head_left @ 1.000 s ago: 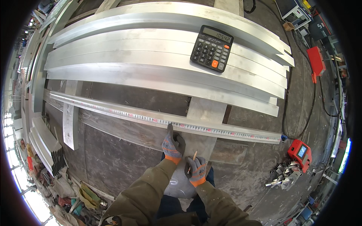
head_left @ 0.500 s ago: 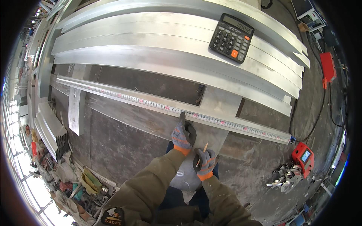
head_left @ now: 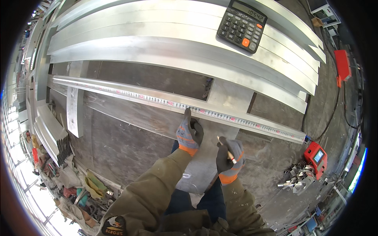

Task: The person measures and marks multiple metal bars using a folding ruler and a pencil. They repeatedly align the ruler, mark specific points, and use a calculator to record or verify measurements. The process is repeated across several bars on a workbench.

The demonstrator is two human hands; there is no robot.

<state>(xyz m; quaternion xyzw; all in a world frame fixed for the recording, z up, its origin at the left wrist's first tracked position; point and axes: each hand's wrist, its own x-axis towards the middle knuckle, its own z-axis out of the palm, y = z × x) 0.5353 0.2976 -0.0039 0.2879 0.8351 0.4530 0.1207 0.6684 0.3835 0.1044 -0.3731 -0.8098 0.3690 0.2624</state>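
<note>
At the far left, offcuts of grey metal profile (head_left: 49, 131) lie stacked beside a heap of rags and scrap (head_left: 78, 188) on the floor. From there a long measuring tape (head_left: 173, 104) runs rightward along the upper edge of a long aluminium bar (head_left: 134, 114), ending near a small red tool (head_left: 317, 155) at the right. Beyond the tape, a sheaf of flat aluminium strips (head_left: 157, 39) spans the bench, with a black calculator (head_left: 242, 25) resting on them at the far right.

The left hand (head_left: 189, 131), in a grey glove with an orange cuff, has its forefinger stretched out so the tip touches the tape's near edge about midway along; the other fingers are curled under. Just to its right and nearer, well short of the tape, the right hand (head_left: 230, 159) is closed around a short pencil (head_left: 225, 147), its point tilted up and left toward the tape. The two hands are near each other but not touching.

The tape looks thin, light and springy: it would likely slide or buckle on smooth metal unless pinned flat, so pressing down with a fingertip right beside the mark seems the sensible hold. The bar under it appears stiff and long, probably slick, with hard edges; it would be better gripped at two spread points than at one end. The pencil is light and easily snapped at the tip.
</note>
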